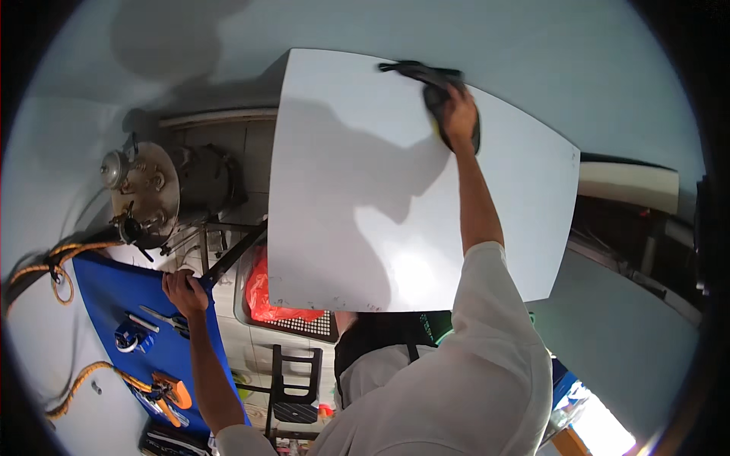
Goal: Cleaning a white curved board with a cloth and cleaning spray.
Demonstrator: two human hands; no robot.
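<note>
My right hand [458,118] is closed on a dark cloth-like thing [435,91] with a yellowish edge, blurred by motion. It presses this against the far part of a large white board [350,190]. My left hand [185,294] rests with curled fingers at the far right corner of a blue-topped surface [114,292]. A dark bar [236,254] ends beside that hand; whether the fingers hold the bar or the blue edge is hidden. Near the left wrist lie a pair of scissors-like tools [167,319] and a small blue tape dispenser-like thing [133,336].
A metal tank [160,186] with fittings stands at the far left. Orange hoses [87,372] hang along the left side, near an orange-handled tool [173,389]. Below the board are a red plastic bag [262,292] in a crate and a black stool [296,376].
</note>
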